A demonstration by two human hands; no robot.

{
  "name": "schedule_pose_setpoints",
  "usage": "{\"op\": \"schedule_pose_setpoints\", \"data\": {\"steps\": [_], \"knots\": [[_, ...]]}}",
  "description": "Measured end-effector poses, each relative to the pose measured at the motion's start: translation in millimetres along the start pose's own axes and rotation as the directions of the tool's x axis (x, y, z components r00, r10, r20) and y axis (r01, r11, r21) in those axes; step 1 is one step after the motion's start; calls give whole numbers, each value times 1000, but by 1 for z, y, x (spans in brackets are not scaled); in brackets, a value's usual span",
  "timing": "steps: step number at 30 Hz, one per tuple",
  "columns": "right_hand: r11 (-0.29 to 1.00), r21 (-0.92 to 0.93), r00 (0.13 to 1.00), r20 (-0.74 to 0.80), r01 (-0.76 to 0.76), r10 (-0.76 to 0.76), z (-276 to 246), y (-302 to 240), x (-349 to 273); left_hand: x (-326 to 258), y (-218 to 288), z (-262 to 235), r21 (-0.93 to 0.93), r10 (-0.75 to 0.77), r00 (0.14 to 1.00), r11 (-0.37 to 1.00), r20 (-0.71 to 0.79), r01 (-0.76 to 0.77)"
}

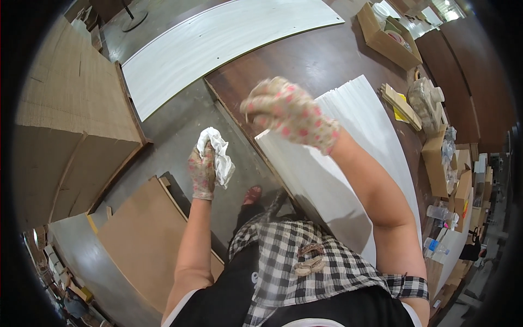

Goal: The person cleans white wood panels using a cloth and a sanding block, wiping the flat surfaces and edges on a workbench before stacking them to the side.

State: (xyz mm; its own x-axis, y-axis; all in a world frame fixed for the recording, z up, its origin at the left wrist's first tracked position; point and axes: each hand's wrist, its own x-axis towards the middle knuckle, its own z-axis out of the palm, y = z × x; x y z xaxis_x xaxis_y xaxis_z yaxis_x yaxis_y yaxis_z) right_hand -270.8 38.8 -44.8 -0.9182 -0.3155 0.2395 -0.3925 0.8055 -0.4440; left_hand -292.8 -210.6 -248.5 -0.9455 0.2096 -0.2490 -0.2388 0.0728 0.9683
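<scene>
My left hand [202, 173], in a floral-patterned glove, is closed round a crumpled white cloth [217, 155] and hangs over the grey floor beside the table. My right hand [291, 111], in a matching glove, is over the brown table [239, 76], just past the near corner of a stack of white panels [370, 131]. Motion blurs its bent fingers, so I cannot make out whether anything is between them. Across the table's far left end lies a long white panel [190, 49] with small dark holes, reaching out past the edge.
Tall stacks of cardboard [81, 109] stand at the left, with a flat brown board [147, 234] nearer me. Along the table's right side are an open carton [389, 41], a plastic jug [425, 103], wooden strips [400, 106] and a water bottle [436, 246].
</scene>
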Motion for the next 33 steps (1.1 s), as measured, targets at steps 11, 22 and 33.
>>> {"op": "schedule_pose_setpoints", "data": {"steps": [11,22,33], "knots": [[681,540,397,-556,-495,730,-95,82,-155,-49,152,49,-474,523,823,796,222,-378],[871,90,761,-450,-483,468,-85,122,-85,-75,181,138,-29,510,385,630,769,-776],[764,164,604,-519,-624,604,-79,144,-81,-71,186,137,-8,490,388,628,780,-778]]}}
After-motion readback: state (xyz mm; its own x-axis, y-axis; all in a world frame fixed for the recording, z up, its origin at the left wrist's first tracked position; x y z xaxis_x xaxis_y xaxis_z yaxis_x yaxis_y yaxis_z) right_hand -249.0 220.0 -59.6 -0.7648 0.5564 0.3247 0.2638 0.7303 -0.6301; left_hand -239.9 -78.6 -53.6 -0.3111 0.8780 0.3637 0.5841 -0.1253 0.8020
